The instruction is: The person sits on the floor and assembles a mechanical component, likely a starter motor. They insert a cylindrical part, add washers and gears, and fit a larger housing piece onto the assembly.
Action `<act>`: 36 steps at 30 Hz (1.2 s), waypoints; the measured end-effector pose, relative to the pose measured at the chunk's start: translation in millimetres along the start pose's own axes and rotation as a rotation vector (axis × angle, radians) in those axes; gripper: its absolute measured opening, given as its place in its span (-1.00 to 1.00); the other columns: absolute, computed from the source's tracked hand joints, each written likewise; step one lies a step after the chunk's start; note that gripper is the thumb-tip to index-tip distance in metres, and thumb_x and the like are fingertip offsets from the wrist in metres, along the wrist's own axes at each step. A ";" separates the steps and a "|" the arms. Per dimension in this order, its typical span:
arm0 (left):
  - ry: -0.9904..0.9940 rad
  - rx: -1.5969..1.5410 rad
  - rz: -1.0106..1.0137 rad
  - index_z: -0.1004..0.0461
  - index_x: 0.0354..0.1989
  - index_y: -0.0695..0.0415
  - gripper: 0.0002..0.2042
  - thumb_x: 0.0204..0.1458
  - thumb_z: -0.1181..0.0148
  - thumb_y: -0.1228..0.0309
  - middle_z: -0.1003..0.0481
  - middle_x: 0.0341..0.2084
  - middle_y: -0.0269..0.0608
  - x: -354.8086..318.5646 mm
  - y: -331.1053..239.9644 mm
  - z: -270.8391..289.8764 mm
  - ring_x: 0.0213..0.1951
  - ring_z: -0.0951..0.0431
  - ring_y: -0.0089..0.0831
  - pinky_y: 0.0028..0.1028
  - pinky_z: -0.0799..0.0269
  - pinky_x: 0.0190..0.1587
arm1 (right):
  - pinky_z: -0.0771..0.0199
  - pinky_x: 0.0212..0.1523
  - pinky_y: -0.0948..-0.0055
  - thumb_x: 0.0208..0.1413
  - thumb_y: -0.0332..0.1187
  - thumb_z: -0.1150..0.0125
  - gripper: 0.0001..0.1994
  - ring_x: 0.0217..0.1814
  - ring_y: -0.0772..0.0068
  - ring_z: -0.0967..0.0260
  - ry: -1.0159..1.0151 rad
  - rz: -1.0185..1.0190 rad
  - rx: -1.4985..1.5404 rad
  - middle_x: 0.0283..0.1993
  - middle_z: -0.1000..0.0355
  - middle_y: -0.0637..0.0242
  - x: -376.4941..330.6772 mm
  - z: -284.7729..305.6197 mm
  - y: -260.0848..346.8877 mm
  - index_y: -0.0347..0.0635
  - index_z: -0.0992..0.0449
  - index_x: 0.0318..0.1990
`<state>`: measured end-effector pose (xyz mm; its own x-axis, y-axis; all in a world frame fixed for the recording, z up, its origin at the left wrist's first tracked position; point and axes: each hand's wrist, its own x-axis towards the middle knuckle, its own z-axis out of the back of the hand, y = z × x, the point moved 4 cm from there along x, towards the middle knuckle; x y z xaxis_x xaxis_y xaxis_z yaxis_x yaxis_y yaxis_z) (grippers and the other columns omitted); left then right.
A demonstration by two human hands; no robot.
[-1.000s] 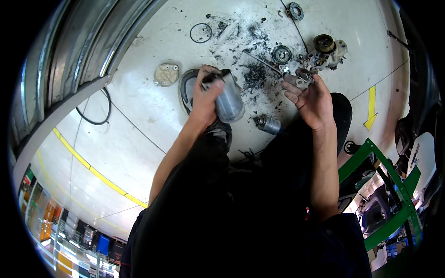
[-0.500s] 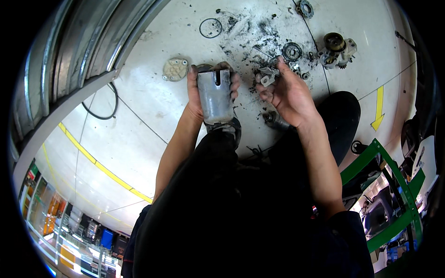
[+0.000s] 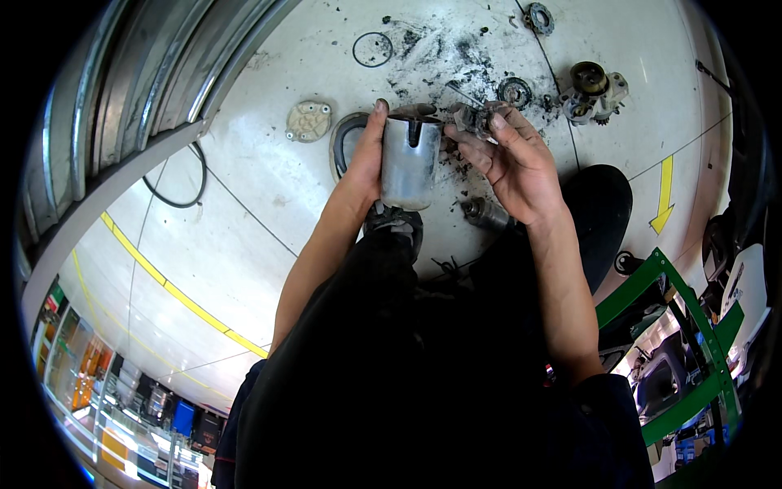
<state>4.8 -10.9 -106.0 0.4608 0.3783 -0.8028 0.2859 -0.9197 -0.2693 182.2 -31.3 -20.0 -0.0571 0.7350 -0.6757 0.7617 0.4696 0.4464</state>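
My left hand (image 3: 368, 159) is wrapped around a silver metal cylinder (image 3: 409, 167) with an open top and a slot cut down from its rim. Its fingers pass behind the cylinder, and the thumb shows at the left side. Close by on the right, my right hand (image 3: 521, 163) grips a small, dirty grey metal part (image 3: 474, 122) between thumb and fingers. The part is near the cylinder's rim but apart from it. Fingers partly cover its shape. A dark round ring-like piece (image 3: 349, 145) lies on the floor behind my left hand.
A thin black ring (image 3: 372, 50), a round tan cover (image 3: 309, 121), a ring-shaped part (image 3: 514, 92) and a metal housing (image 3: 593, 91) lie ahead among black debris. A dark cylindrical part (image 3: 485, 213) rests by my right knee. Metal shutter (image 3: 138, 90) at left; green frame (image 3: 692, 326) at right.
My left hand has carried the cylinder to the right, uncovering the dark ring-like piece. My right fingers have curled in and turned the small metal part, near the cylinder's rim.
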 end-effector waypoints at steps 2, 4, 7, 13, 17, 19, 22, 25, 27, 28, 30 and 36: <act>0.089 -0.095 0.012 -0.40 0.15 0.17 -0.28 0.19 0.20 -0.27 -0.57 -0.11 -0.04 1.6 0.8 1.6 -0.15 -0.62 -0.22 -0.21 -0.56 -0.06 | -0.59 -0.02 0.31 0.24 -0.46 -0.16 -0.73 0.01 0.17 -0.51 -0.048 0.029 -0.021 -0.03 -0.43 0.11 -0.2 0.9 -3.0 -0.31 -0.31 0.03; 0.130 -0.112 0.015 -0.41 0.15 0.16 -0.23 0.14 0.22 -0.33 -0.58 -0.12 -0.05 2.8 2.7 2.9 -0.16 -0.62 -0.19 -0.21 -0.56 -0.08 | -0.57 -0.02 0.35 0.17 -0.49 -0.24 -0.69 -0.02 0.24 -0.51 -0.074 0.106 -0.121 -0.04 -0.43 0.15 0.7 5.1 -6.4 -0.32 -0.32 0.02; 0.122 -0.068 0.006 -0.41 0.15 0.15 -0.17 0.08 0.21 -0.40 -0.58 -0.12 -0.06 3.2 4.1 3.8 -0.16 -0.62 -0.17 -0.22 -0.56 -0.11 | -0.54 -0.07 0.42 0.03 -0.47 -0.40 -0.60 -0.08 0.34 -0.47 -0.112 0.331 -0.374 -0.09 -0.42 0.22 0.9 3.2 -6.3 -0.31 -0.36 -0.01; 0.034 -0.048 -0.046 -0.42 0.12 0.18 -0.37 0.22 0.14 -0.17 -0.56 -0.08 -0.07 -1.1 2.4 3.1 -0.09 -0.59 -0.27 -0.26 -0.51 0.01 | -0.45 -0.24 0.38 -0.25 -0.31 -0.57 -0.58 -0.24 0.31 -0.42 -0.182 0.726 -1.310 -0.27 -0.39 0.25 -10.7 -25.2 8.7 -0.20 -0.53 -0.20; 0.130 -0.023 -0.083 -0.43 0.10 0.18 -0.43 0.26 0.14 -0.09 -0.55 -0.07 -0.12 0.6 2.8 -1.6 -0.06 -0.56 -0.32 -0.30 -0.48 0.04 | -0.46 -0.24 0.34 -0.20 -0.32 -0.54 -0.63 -0.26 0.20 -0.43 -0.153 0.801 -1.337 -0.26 -0.41 0.22 -9.1 -25.9 1.3 -0.18 -0.57 -0.20; 0.160 -0.029 -0.081 -0.43 0.10 0.19 -0.44 0.26 0.15 -0.08 -0.55 -0.07 -0.13 2.3 5.1 0.7 -0.06 -0.56 -0.33 -0.31 -0.48 0.04 | -0.47 -0.22 0.33 -0.15 -0.35 -0.50 -0.68 -0.25 0.15 -0.45 -0.125 0.713 -1.342 -0.24 -0.44 0.21 -10.0 -34.2 1.5 -0.17 -0.58 -0.19; 0.137 -0.045 -0.079 -0.43 0.10 0.19 -0.43 0.26 0.15 -0.09 -0.56 -0.08 -0.13 2.3 4.8 0.8 -0.07 -0.56 -0.34 -0.31 -0.48 0.03 | -0.48 -0.18 0.32 -0.07 -0.42 -0.42 -0.73 -0.18 0.12 -0.49 -0.078 0.775 -1.371 -0.19 -0.49 0.16 -10.1 -32.1 2.4 -0.18 -0.57 -0.17; 0.115 -0.038 -0.063 -0.44 0.09 0.19 -0.42 0.27 0.15 -0.10 -0.56 -0.07 -0.13 -1.2 1.0 -1.0 -0.08 -0.56 -0.34 -0.32 -0.48 0.03 | -0.50 -0.16 0.33 -0.03 -0.46 -0.37 -0.77 -0.14 0.11 -0.51 -0.126 0.775 -1.336 -0.18 -0.52 0.12 -13.2 -34.3 5.7 -0.21 -0.57 -0.17; 0.077 -0.055 -0.015 -0.45 0.08 0.19 -0.42 0.27 0.16 -0.11 -0.56 -0.07 -0.13 -2.4 2.0 0.3 -0.08 -0.57 -0.34 -0.32 -0.49 0.02 | -0.51 -0.17 0.33 -0.02 -0.47 -0.37 -0.78 -0.18 0.10 -0.52 -0.170 0.822 -1.337 -0.21 -0.53 0.12 -17.8 -36.6 5.9 -0.22 -0.57 -0.17; 0.093 -0.060 -0.027 -0.45 0.08 0.19 -0.42 0.27 0.16 -0.11 -0.56 -0.08 -0.13 -2.0 2.2 -0.9 -0.08 -0.57 -0.34 -0.32 -0.49 0.02 | -0.52 -0.18 0.33 -0.02 -0.47 -0.36 -0.78 -0.20 0.09 -0.52 -0.193 0.846 -1.337 -0.23 -0.54 0.12 -19.4 -37.0 6.3 -0.23 -0.56 -0.17; 0.124 -0.069 -0.050 -0.45 0.08 0.19 -0.41 0.26 0.16 -0.12 -0.56 -0.08 -0.13 -0.9 2.6 -3.9 -0.08 -0.57 -0.33 -0.32 -0.50 0.01 | -0.52 -0.18 0.36 -0.01 -0.47 -0.36 -0.78 -0.24 0.13 -0.54 -0.198 0.824 -1.325 -0.25 -0.55 0.13 -17.3 -34.7 5.5 -0.23 -0.56 -0.17; 0.212 -0.041 -0.036 -0.43 0.08 0.22 -0.39 0.25 0.18 -0.13 -0.57 -0.13 0.00 2.6 4.5 2.6 -0.14 -0.61 -0.20 -0.25 -0.53 -0.03 | -0.51 -0.16 0.44 0.02 -0.43 -0.35 -0.75 -0.25 0.36 -0.56 -0.356 0.648 -1.191 -0.23 -0.57 0.17 4.6 6.3 11.0 -0.24 -0.56 -0.12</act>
<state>5.0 -14.4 -110.7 0.6145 0.4284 -0.6624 0.3370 -0.9018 -0.2705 194.4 -25.8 -21.9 0.3908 0.9003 -0.1914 -0.4184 0.3590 0.8343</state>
